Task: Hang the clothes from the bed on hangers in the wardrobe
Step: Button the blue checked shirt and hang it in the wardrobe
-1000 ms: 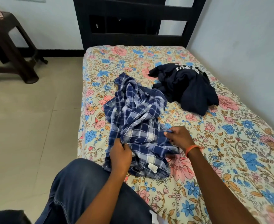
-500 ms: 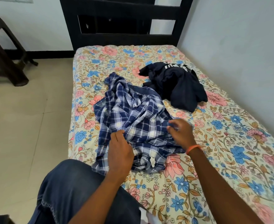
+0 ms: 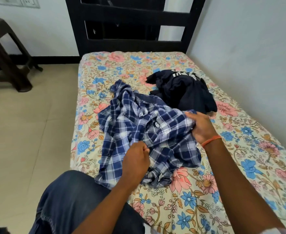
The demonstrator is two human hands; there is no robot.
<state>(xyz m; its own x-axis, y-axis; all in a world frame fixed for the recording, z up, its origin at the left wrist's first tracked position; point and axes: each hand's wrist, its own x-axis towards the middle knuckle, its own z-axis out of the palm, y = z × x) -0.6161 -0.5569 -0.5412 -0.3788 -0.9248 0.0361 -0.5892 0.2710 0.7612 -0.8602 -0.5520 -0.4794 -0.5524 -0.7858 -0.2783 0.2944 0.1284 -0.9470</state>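
A crumpled blue and white plaid shirt (image 3: 138,125) lies in the middle of the bed (image 3: 240,166), which has a floral sheet. My left hand (image 3: 135,159) pinches the shirt's cloth near its front edge. My right hand (image 3: 201,127) grips the shirt's right side, an orange band on the wrist. A dark navy garment (image 3: 184,90) with white print is bunched up behind the shirt, toward the wall. No hanger or wardrobe is in view.
A black headboard (image 3: 130,24) stands at the far end of the bed. A light wall (image 3: 257,56) runs along the bed's right side. A dark brown stool (image 3: 5,53) stands on the tiled floor (image 3: 29,132) at the left. My knee in jeans (image 3: 68,205) is at the bed's near edge.
My right hand has moved up and away along the shirt and now grips its right side. My left hand has shifted from the near hem to pinch cloth higher up. The shirt has spread wider.
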